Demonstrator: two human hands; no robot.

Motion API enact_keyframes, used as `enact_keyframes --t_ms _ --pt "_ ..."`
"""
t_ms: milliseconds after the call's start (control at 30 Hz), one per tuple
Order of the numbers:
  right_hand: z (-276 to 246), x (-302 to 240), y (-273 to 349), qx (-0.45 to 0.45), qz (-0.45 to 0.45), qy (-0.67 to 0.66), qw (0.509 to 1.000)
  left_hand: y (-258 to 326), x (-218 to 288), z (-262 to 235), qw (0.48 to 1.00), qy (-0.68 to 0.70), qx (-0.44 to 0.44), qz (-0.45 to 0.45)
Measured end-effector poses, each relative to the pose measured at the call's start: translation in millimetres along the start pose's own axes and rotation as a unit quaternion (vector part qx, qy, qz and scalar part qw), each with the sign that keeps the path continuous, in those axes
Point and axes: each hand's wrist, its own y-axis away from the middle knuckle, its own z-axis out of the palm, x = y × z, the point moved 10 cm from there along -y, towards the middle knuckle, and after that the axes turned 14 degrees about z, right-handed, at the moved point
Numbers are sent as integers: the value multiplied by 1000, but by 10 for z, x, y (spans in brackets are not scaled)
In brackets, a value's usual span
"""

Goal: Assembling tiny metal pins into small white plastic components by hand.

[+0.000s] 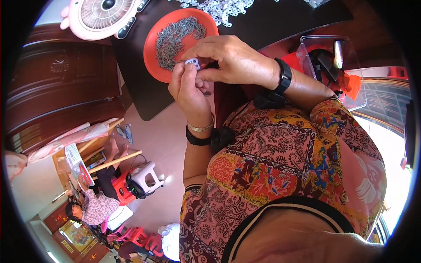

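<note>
Where the two hands meet above the near edge of the dark table (263, 22), a small white plastic piece (193, 62) pinched between them. Left hand (189, 90) raised from below, fingers (180, 74) curled up around the lower side of the piece, a gold bangle and a black band on the wrist. Right hand (232, 59) reaching in from the right, thumb and forefinger closed on the top of the same piece, a black watch on the wrist. Fingers of both hands nearly shut, touching the piece and each other. Possibly a small dark screw held with the piece, too small to tell. Just behind the hands, on the table, a round orange tray (155, 44) heaped with small grey screws (177, 39). Beyond the tray, near the far edge, a loose pile of white plastic pieces (219, 9). At the top left, a pink round fan (103, 15) lying face up. To the right, a clear plastic container (326, 65) with red and black things inside. Lower left, well apart, another person (94, 206) seated low near red stools and a white stool (147, 177).
</note>
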Motion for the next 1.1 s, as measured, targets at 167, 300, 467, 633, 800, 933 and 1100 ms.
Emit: enact_keyframes --t_ms 167,300,467,633,800,933,1100 --pt "9 -41 22 9 -29 11 999 18 -50 -58 999 18 27 -4" --pt "12 -58 35 -2 -27 -18 999 3 3 -50 998 59 15 31" --pt "-14 -73 29 -10 -20 -39 999 2 76 -29 998 29 6 52" --pt "-36 -85 30 -20 -17 -54 998 -14 133 37 996 34 -22 75" --pt "10 -104 64 -29 -35 -16 999 32 198 57 997 29 19 66" --pt "17 -98 85 9 -35 -17 999 -10 146 -4 995 10 10 94" --pt "-255 -145 -47 19 -66 30 997 -15 120 0 996 32 -4 85"
